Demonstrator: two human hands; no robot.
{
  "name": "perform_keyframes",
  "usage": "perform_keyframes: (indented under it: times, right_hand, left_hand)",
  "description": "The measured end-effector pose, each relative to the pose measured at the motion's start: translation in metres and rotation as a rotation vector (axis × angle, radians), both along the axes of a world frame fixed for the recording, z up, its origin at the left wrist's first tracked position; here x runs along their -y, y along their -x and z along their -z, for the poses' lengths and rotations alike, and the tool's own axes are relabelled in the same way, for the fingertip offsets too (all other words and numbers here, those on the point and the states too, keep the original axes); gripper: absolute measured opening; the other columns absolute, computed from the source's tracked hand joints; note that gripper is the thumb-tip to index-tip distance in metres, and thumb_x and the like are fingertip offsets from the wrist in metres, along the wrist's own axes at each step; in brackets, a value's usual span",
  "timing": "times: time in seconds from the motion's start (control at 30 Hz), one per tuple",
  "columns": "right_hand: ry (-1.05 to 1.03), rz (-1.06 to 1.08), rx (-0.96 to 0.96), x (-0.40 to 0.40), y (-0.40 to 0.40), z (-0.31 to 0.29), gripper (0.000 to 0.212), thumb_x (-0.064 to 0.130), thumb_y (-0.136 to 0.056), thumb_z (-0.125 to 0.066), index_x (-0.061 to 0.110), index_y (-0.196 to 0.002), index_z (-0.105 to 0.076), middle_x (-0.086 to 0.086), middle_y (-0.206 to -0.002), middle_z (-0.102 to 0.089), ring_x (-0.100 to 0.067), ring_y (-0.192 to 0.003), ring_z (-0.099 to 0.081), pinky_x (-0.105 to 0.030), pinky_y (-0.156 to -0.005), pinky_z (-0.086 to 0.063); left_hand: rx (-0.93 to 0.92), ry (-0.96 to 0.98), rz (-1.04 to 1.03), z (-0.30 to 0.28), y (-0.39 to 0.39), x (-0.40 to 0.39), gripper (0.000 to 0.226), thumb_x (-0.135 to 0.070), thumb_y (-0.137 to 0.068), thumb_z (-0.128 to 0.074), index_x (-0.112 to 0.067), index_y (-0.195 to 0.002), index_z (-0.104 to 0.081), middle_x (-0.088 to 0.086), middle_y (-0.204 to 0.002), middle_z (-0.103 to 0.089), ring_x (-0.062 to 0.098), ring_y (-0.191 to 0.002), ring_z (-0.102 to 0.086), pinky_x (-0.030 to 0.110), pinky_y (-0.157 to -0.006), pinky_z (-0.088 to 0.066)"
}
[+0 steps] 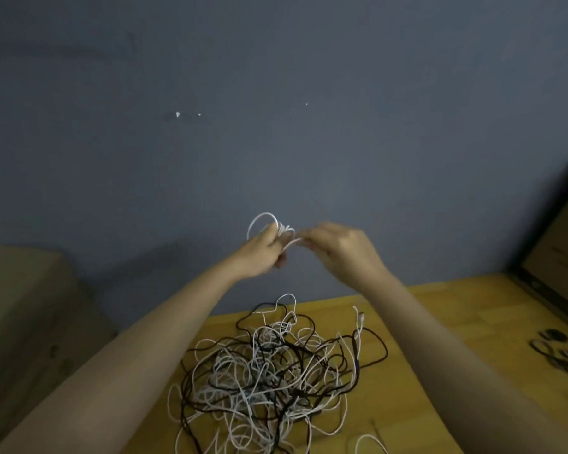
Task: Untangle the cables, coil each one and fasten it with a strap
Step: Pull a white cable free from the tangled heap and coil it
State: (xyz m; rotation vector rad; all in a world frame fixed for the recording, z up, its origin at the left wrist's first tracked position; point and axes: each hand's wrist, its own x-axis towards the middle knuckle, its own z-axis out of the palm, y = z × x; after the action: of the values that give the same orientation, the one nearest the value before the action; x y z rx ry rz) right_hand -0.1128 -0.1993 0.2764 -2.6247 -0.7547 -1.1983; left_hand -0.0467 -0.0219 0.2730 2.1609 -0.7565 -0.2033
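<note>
white cord [265, 223], thin and limp, is gathered into a small coil held up in front of the grey wall [276, 93], well above the wooden surface [440, 309]. the left hand [262, 253] is clenched around the coil's lower part, loops standing up over its knuckles; the right hand [338, 247] pinches at the same coil from the other side, fingers closed on a strand, though motion blur hides whether a strap is already between them. below, the rest of the tangle [269, 368] lies on the surface: black and white cables looped through one another in a loose heap. a cluster of dark rings [561, 352], possibly the straps, sits well apart at the right edge.

these cables look light and floppy, with just enough spring to make loops pop open once let go, so the coil probably wants a firm squeeze across its waist, where all turns cross, while the strap goes round. their smooth jackets likely slide easily, which should help with drawing one free. for the heap, taking a free end such as the white one [360, 317] seems safer than tugging a middle loop, which could tighten knots.
</note>
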Motion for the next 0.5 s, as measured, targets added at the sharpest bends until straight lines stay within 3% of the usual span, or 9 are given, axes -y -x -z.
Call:
perform_keyframes:
  times: [0.1,0.17,0.2,0.27,0.3,0.33,0.37,0.4,0.5]
  right_hand:
    - [-0.142,0.038,-0.201,0.015,-0.008,-0.020,0.031,0.039,-0.089,-0.057,0.013,-0.091,-0.072,-0.005,-0.080,-0.067,-0.027,-0.071,-0.063,-0.039,-0.056,-0.051]
    - [-0.172,0.058,-0.333,0.018,-0.016,-0.020,0.023,0.032,-0.090,-0.062,0.011,-0.092,-0.072,-0.006,-0.082,-0.068,-0.027,-0.075,-0.062,-0.042,-0.064,-0.050]
    - [-0.201,0.060,-0.382,0.018,-0.019,-0.017,0.019,0.029,-0.090,-0.064,0.011,-0.092,-0.072,-0.006,-0.083,-0.069,-0.026,-0.076,-0.061,-0.041,-0.067,-0.049]
    - [-0.316,0.072,-0.472,0.016,-0.024,-0.006,0.017,0.025,-0.090,-0.065,0.011,-0.093,-0.074,-0.007,-0.085,-0.069,-0.025,-0.077,-0.061,-0.040,-0.070,-0.049]
    - [-0.375,0.094,-0.500,0.015,-0.024,0.000,0.018,0.026,-0.090,-0.065,0.011,-0.093,-0.074,-0.006,-0.085,-0.068,-0.025,-0.078,-0.061,-0.039,-0.070,-0.048]
    - [-0.410,0.129,-0.509,0.014,-0.024,0.007,0.020,0.028,-0.091,-0.064,0.011,-0.093,-0.074,-0.006,-0.084,-0.066,-0.026,-0.079,-0.060,-0.038,-0.068,-0.046]
    - [-0.407,0.186,-0.503,0.012,-0.022,0.013,0.023,0.031,-0.092,-0.062,0.011,-0.092,-0.074,-0.005,-0.082,-0.062,-0.027,-0.081,-0.059,-0.035,-0.065,-0.042]
    - [-0.381,0.260,-0.499,0.012,-0.022,0.019,0.027,0.035,-0.093,-0.059,0.012,-0.092,-0.073,-0.004,-0.081,-0.057,-0.028,-0.084,-0.057,-0.033,-0.062,-0.037]
    - [-0.322,0.521,-0.544,0.010,-0.026,0.006,0.037,0.042,-0.098,-0.048,0.011,-0.086,-0.065,-0.011,-0.088,-0.058,-0.036,-0.087,-0.056,-0.034,-0.062,-0.035]
  left_hand:
    - [-0.105,0.184,0.119,-0.010,0.016,-0.004,0.045,-0.054,-0.097,-0.029,-0.018,-0.073,-0.038,-0.007,-0.053,-0.033,0.006,-0.043,-0.027,0.023,-0.049,-0.025]
    - [-0.068,0.188,0.134,-0.024,0.019,-0.008,0.042,-0.051,-0.095,-0.041,-0.016,-0.072,-0.037,-0.013,-0.052,-0.034,0.011,-0.045,-0.039,0.022,-0.055,-0.030]
    - [-0.036,0.180,0.132,-0.030,0.019,-0.010,0.040,-0.045,-0.096,-0.047,-0.013,-0.074,-0.039,-0.015,-0.051,-0.036,0.018,-0.057,-0.055,0.021,-0.061,-0.033]
    - [-0.006,0.227,0.106,-0.042,0.014,-0.013,0.032,-0.031,-0.100,-0.049,-0.006,-0.080,-0.044,-0.011,-0.052,-0.037,0.018,-0.099,-0.056,0.016,-0.067,-0.034]
    - [-0.010,0.278,0.083,-0.049,0.011,-0.014,0.027,-0.027,-0.100,-0.048,-0.006,-0.083,-0.046,-0.006,-0.054,-0.034,0.016,-0.086,-0.062,0.015,-0.068,-0.033]
    - [-0.017,0.343,0.053,-0.055,0.008,-0.014,0.024,-0.026,-0.101,-0.046,-0.006,-0.087,-0.046,-0.004,-0.055,-0.031,0.011,-0.057,-0.060,0.015,-0.068,-0.032]
    - [-0.024,0.411,0.015,-0.061,0.004,-0.014,0.022,-0.027,-0.101,-0.045,-0.007,-0.090,-0.046,-0.005,-0.054,-0.030,0.003,-0.043,-0.044,0.017,-0.063,-0.033]
    - [-0.017,0.463,-0.024,-0.066,-0.002,-0.014,0.023,-0.029,-0.101,-0.045,-0.008,-0.092,-0.047,-0.008,-0.052,-0.034,0.001,-0.042,-0.035,0.021,-0.056,-0.031]
    - [0.050,0.490,-0.164,-0.084,-0.017,-0.010,0.039,-0.042,-0.096,-0.050,-0.005,-0.082,-0.051,-0.004,-0.067,-0.062,0.005,-0.059,-0.056,0.035,-0.060,-0.040]
